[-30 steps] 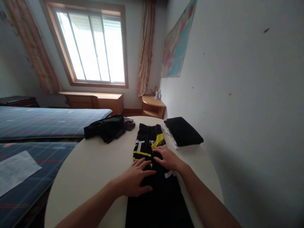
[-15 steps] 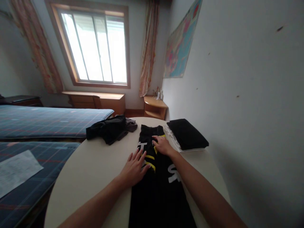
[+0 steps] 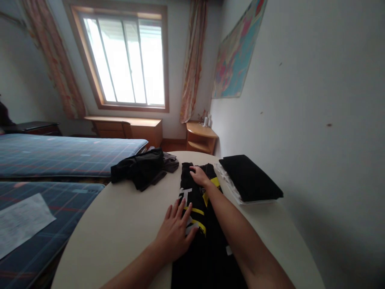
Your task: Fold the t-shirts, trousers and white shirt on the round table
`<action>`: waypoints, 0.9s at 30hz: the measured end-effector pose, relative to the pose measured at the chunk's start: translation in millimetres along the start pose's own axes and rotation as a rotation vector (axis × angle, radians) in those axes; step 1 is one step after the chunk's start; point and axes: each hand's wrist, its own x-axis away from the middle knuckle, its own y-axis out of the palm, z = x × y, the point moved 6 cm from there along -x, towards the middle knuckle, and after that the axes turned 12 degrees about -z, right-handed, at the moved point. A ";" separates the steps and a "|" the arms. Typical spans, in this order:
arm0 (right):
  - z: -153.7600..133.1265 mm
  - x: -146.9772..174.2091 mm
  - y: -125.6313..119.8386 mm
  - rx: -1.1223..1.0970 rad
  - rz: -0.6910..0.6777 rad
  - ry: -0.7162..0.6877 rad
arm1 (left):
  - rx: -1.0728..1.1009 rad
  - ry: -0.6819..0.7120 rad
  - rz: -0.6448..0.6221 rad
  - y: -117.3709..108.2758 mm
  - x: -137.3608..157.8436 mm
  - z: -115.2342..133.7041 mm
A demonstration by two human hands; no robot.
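Observation:
A long black garment (image 3: 192,261), which looks like trousers, lies lengthwise on the round pale table (image 3: 126,224). White letters and yellow stripes are printed on it. My left hand (image 3: 176,228) rests flat with spread fingers on its left side, by the yellow stripes. Farther up, my right hand (image 3: 199,176) lies on the cloth near the far end, its fingers slightly bent and touching the fabric. My right forearm covers part of the garment's right side.
A folded stack of black and white cloth (image 3: 251,178) sits at the table's right, near the wall. Crumpled dark clothes (image 3: 140,166) lie at the far left edge. Beds with plaid mattresses (image 3: 72,154) stand to the left, one bearing a paper sheet (image 3: 24,224).
My right hand has slid farther up the garment toward its far end. My left hand stays spread on the cloth at nearly the same spot. The view has shifted slightly.

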 end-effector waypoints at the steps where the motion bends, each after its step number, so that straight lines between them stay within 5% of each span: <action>1: -0.5 -3.8 -0.5 0.000 0.014 0.002 | 0.002 -0.012 -0.007 -0.4 0.3 0.3; 9: -5.4 -16.4 2.6 0.083 0.051 -0.003 | -0.013 -0.136 -0.057 -3.1 3.2 4.9; 14: -17.6 -33.0 10.6 0.129 0.002 -0.092 | -0.003 -0.138 -0.082 -5.9 4.2 6.5; 27: -18.0 -54.6 22.1 0.177 -0.031 -0.043 | 0.035 -0.118 -0.046 4.8 4.2 -0.4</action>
